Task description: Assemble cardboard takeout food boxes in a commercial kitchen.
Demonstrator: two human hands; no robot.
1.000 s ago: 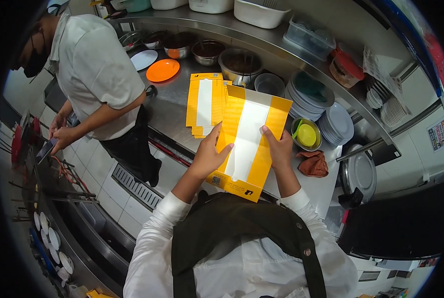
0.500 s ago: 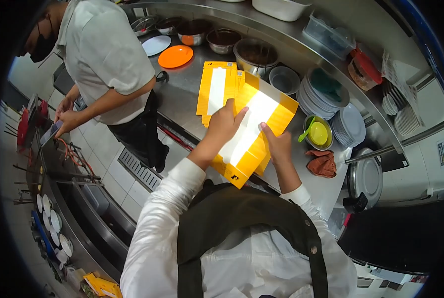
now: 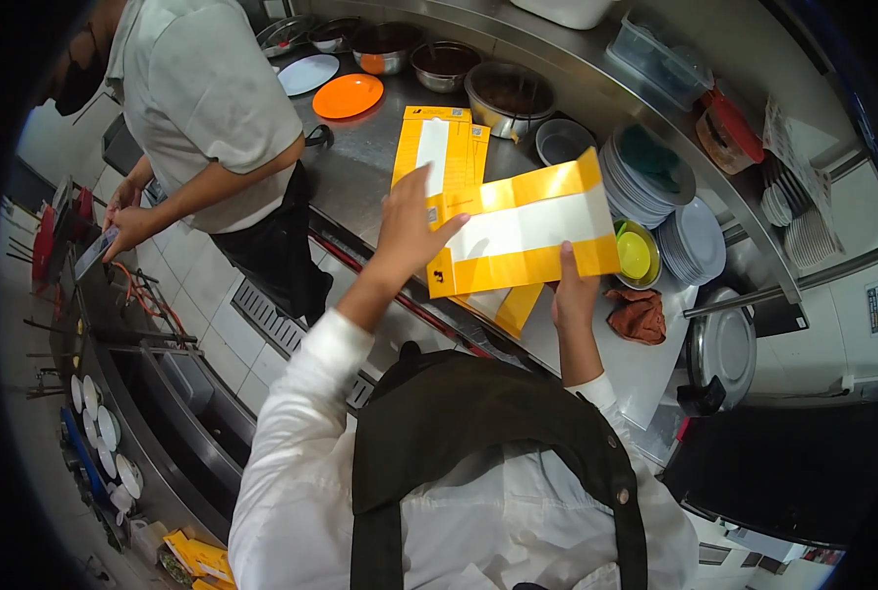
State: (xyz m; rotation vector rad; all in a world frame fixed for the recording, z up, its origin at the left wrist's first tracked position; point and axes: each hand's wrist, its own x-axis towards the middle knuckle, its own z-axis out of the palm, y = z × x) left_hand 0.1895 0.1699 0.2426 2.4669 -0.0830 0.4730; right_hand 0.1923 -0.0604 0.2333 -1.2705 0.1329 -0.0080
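A creased yellow cardboard sheet with a white middle band (image 3: 532, 231) is held above the steel counter in front of me. My right hand (image 3: 575, 290) grips its lower right edge, thumb on top and fingers underneath. At its left end is my left hand (image 3: 407, 228), fingers stretched upward and thumb apart, lying over the sheet's edge. Behind that hand, a stack of similar yellow cardboard sheets (image 3: 470, 147) lies on the counter. Another yellow piece (image 3: 518, 307) shows below the held sheet, partly covered by it.
Steel pots (image 3: 508, 98), an orange plate (image 3: 348, 96) and a white plate (image 3: 308, 74) line the counter's back. Stacked plates (image 3: 690, 241), a bowl with a lime-green cup (image 3: 636, 256) and a brown cloth (image 3: 638, 317) stand right. A co-worker (image 3: 203, 88) holds a phone at left.
The held sheet has turned from a steep slant to nearly level, its right end swinging down and right. My left hand has moved left and its fingers have straightened.
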